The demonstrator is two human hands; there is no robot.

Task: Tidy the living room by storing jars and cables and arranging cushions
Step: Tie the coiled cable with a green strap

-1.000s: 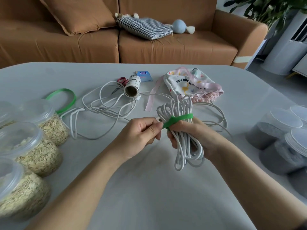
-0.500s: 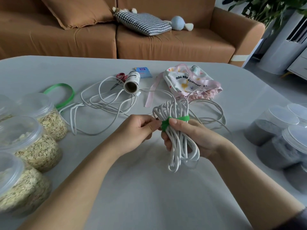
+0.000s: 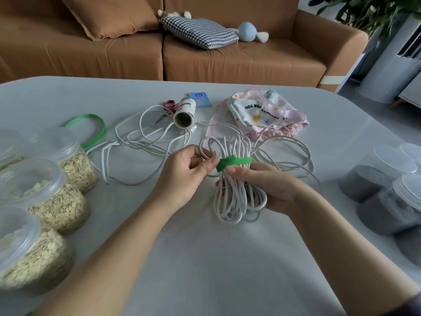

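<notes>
Sofa [image 3: 227, 60] behind, top cut off. Table [image 3: 205, 270]: oat jars [image 3: 57, 201] left, clipped by the frame; grey jars [image 3: 376, 183] right, blurred. Loose cable [image 3: 148, 137] sprawls beyond. My right hand [image 3: 271, 188] grips the coiled cable [image 3: 237, 197] mid-table, fingers hidden behind it. My left hand [image 3: 182, 176] pinches the green tie [image 3: 234, 161] around the coil.

Dark capitals on the drawstring pouch [image 3: 257, 110], upside down from here: "FOR YOU". A second printed line runs along the pouch's pink band, too blurred to read. Left of the pouch, a blue packet [image 3: 200, 99] carries a white logo, illegible. The paper roll [image 3: 185, 111] just beside that shows fine print, unreadable.
</notes>
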